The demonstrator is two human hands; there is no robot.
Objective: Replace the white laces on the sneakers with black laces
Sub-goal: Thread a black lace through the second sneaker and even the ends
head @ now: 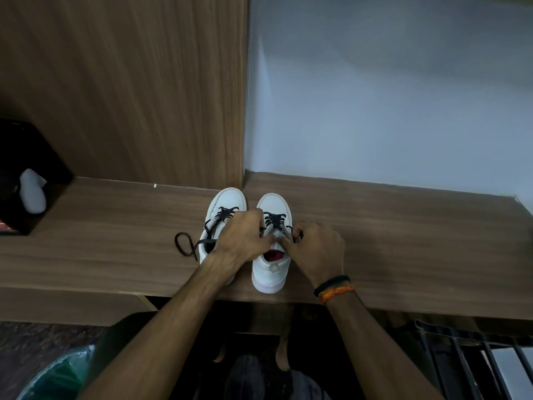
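Observation:
Two white sneakers stand side by side on the wooden desk [389, 226], toes pointing away from me. The left sneaker [227, 202] carries a black lace [184, 245] whose loose end loops out onto the desk to its left. Black lacing [275, 219] also crosses the right sneaker [272, 269]. My left hand [242, 239] lies across both shoes, its fingers curled at the right sneaker's left eyelets and pinching the lace there. My right hand [317, 249] pinches the black lace end at the right side of that sneaker's tongue. No white laces are in view.
A black box [26, 166] with a white cloth [33, 194] hanging from it stands at the desk's far left. A wooden panel [129, 82] and a pale wall [389, 96] rise behind. Below the desk's front edge are a green bag [57, 376] and a dark metal rack [467, 359].

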